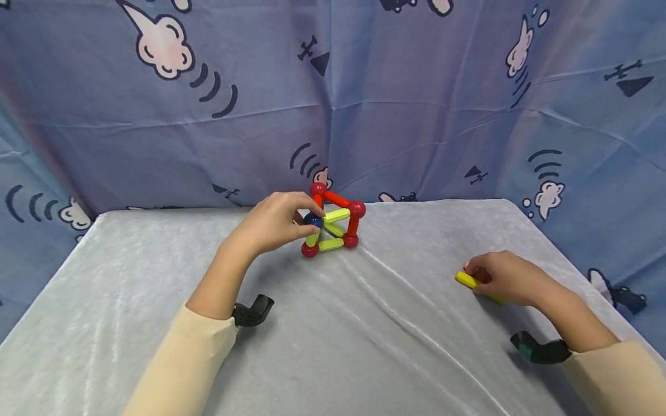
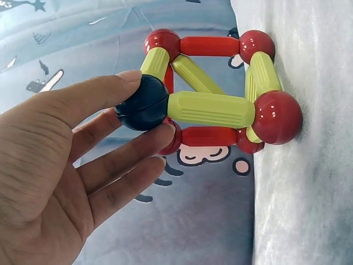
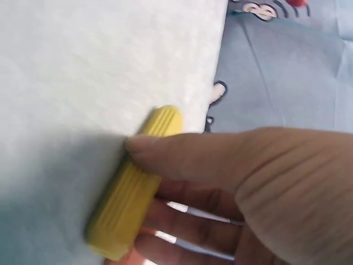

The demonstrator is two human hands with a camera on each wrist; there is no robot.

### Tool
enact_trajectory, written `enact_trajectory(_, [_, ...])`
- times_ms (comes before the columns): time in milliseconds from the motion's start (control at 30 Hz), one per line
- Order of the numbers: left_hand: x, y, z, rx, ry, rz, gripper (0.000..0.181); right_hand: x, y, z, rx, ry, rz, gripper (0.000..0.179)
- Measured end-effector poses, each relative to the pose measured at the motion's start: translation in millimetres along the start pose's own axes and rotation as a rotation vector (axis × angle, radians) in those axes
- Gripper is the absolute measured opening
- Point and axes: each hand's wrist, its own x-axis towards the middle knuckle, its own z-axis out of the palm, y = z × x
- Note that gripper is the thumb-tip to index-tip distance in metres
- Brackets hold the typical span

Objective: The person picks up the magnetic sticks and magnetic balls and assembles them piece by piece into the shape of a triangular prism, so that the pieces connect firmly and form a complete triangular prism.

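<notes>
A frame of magnetic rods and balls stands toward the back of the table. Its balls are red apart from one dark blue ball at an upper corner; its rods are red and yellow-green. My left hand pinches that blue ball between thumb and fingers. In the left wrist view a yellow-green rod runs from the blue ball down to a red ball. Over at the right, my right hand grips a yellow ribbed rod close over the cloth, thumb across its side.
A pale grey cloth with long creases covers the table. Behind it hangs a blue-purple patterned curtain, close to the back of the frame. A black strap piece sits at the left wrist, another at the right.
</notes>
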Motion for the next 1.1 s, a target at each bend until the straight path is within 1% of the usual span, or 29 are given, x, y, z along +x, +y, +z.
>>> enact_trajectory(67, [1.4, -0.7, -0.2, -0.006, -0.001, 0.012, 0.023, 1.7, -3.1, 0.9, -0.001, 0.018, -0.027, 0.027])
enact_trajectory(133, [2.7, -0.9, -0.4, -0.018, -0.004, 0.027, 0.022, 3.8, -8.2, -1.7, 0.008, 0.062, -0.07, 0.024])
enact_trajectory(200, [3.4, -1.2, -0.9, -0.027, -0.01, 0.035, 0.022, 6.8, -18.6, -7.5, 0.04, 0.115, -0.101, 0.025])
enact_trajectory(300, [3.1, -1.4, -1.6, -0.035, -0.022, 0.031, 0.022, 16.1, -41.9, -16.5, 0.098, 0.202, -0.145, 0.027])
enact_trajectory(367, [2.5, -1.9, -2.1, -0.036, -0.026, 0.021, 0.021, 24.9, -60.7, -21.3, 0.144, 0.238, -0.163, 0.026])
enact_trajectory(467, [1.7, -3.4, -2.6, -0.038, -0.023, 0.013, 0.021, 40.9, -87.6, -25.3, 0.197, 0.278, -0.212, 0.025])
enact_trajectory(600, [1.1, -5.7, -2.5, -0.033, -0.01, 0.015, 0.02, 60.8, -121.9, -30.2, 0.227, 0.292, -0.293, 0.023])
enact_trajectory(700, [1.2, -7.0, -1.4, -0.036, -0.012, 0.025, 0.021, 71.8, -144.2, -33.7, 0.242, 0.296, -0.332, 0.023])
enact_trajectory(833, [0.9, -8.2, -0.1, -0.046, -0.013, 0.04, 0.021, 83.2, -166.9, -32.5, 0.26, 0.3, -0.368, 0.026])
enact_trajectory(933, [0.4, -8.9, 0.1, -0.051, -0.007, 0.053, 0.021, 90.2, -176.6, -26.8, 0.275, 0.282, -0.357, 0.029])
enact_trajectory(1100, [2.3, -7.5, 1.1, -0.063, -0.014, 0.074, 0.02, 97.6, -180.0, -15.5, 0.249, 0.282, -0.29, 0.029])
